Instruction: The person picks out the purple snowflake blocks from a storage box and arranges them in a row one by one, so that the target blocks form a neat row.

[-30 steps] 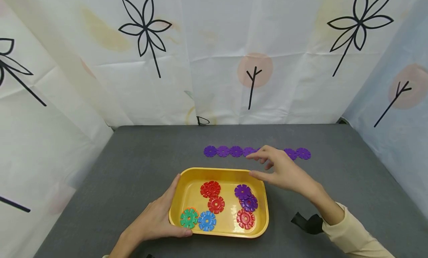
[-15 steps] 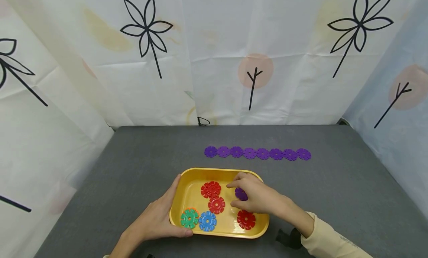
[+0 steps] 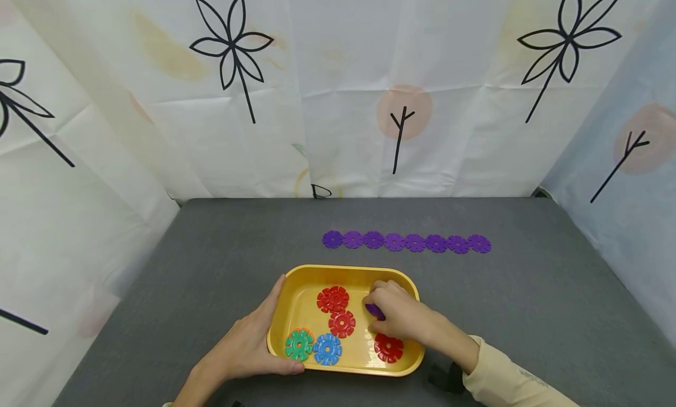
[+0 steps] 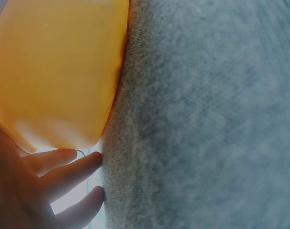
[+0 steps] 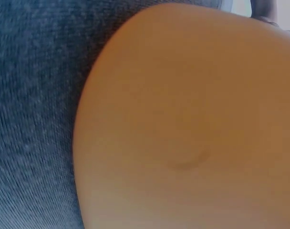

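My left hand (image 3: 245,345) holds the left end of a yellow tray (image 3: 364,360), thumb along the front rim. In the left wrist view its fingers (image 4: 71,176) reach round the tray's outer wall (image 4: 59,71). Inside the tray's right half, my right hand (image 3: 404,313) pinches a purple flower-shaped disc (image 3: 375,311), mostly covered by the fingers. A red disc (image 3: 388,348) lies just in front of that hand. Other red discs (image 3: 341,324), a green disc (image 3: 299,344) over an orange one and a blue disc (image 3: 327,349) lie further left. The right wrist view shows mainly the tray wall (image 5: 183,105).
Behind the tray, a straight row of several purple flower discs (image 3: 394,241) lies on the grey table (image 3: 237,243). White patterned cloth (image 3: 338,143) hangs at the back and sides. A black strap (image 3: 446,379) is by the right sleeve (image 3: 507,375).
My right hand has come from above the purple row down into the tray's right half, and its fingers have closed on a purple disc. The left hand and tray stay put.
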Demonstrator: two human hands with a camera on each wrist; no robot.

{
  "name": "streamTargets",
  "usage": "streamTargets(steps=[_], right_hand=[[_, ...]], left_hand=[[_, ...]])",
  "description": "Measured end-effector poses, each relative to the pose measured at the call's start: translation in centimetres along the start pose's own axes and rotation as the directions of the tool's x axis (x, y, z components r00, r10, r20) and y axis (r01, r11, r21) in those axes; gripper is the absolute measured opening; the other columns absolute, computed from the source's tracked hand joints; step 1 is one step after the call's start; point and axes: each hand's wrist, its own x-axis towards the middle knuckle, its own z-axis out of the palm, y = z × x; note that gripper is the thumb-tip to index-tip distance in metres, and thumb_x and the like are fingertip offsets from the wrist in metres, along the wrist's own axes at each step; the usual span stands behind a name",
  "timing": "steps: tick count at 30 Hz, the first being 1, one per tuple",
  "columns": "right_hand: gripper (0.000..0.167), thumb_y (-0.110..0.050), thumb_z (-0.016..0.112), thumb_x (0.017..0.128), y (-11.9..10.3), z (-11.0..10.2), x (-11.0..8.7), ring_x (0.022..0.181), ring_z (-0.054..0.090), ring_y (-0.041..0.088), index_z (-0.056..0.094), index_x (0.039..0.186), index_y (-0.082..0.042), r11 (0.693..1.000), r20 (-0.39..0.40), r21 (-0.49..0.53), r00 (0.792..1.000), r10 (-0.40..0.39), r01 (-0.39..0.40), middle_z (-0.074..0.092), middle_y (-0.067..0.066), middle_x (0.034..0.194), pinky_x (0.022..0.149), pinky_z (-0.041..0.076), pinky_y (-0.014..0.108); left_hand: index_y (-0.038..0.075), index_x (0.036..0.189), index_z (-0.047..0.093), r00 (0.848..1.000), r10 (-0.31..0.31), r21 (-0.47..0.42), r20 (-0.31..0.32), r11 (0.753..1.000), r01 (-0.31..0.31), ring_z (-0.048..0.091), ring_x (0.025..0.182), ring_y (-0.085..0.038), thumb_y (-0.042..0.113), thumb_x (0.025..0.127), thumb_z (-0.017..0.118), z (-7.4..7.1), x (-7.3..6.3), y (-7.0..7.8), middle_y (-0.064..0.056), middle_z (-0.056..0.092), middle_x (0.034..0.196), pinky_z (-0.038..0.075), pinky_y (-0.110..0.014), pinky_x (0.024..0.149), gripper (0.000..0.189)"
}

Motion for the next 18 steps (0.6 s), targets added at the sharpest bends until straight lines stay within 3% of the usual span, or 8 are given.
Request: streamTargets(steps=[4,11,18], right_hand=[[0.030,-0.012,0.088,0.078,0.10,0.21,0.14,0.087,0.053,0.015,0.078,0.105,-0.004,1.000,-0.014,-0.001,1.000,-0.017,0.017,0.065,0.005,0.093,0.082,0.045,0.034],[0.043,-0.014,0.091,0.074,0.19,0.18,0.62,0.086,0.052,0.014,0.077,0.112,-0.001,0.998,0.013,0.031,0.999,0.051,-0.052,0.063,0.005,0.095,0.082,0.049,0.033],[0.046,-0.014,0.091,0.074,0.15,0.08,0.72,0.087,0.052,0.015,0.075,0.114,0.001,0.996,0.036,0.052,0.997,0.072,-0.074,0.062,0.005,0.095,0.083,0.049,0.033]], left_hand=[[0.033,0.165,-0.004,1.000,0.004,0.000,0.000,1.000,-0.004,0.060,0.106,-0.011,0.071,0.061,0.086,0.00,0.02,-0.04,-0.001,0.047,0.156,0.057,-0.028,0.085,0.142],[0.034,0.165,-0.003,1.000,0.014,0.010,-0.013,1.000,-0.014,0.060,0.107,-0.011,0.071,0.061,0.086,-0.03,-0.06,-0.06,-0.002,0.047,0.157,0.057,-0.028,0.085,0.142],[0.036,0.164,-0.004,1.000,0.005,0.009,-0.006,1.000,-0.005,0.060,0.106,-0.011,0.071,0.061,0.086,-0.04,-0.05,-0.06,-0.002,0.047,0.156,0.057,-0.029,0.084,0.142]])
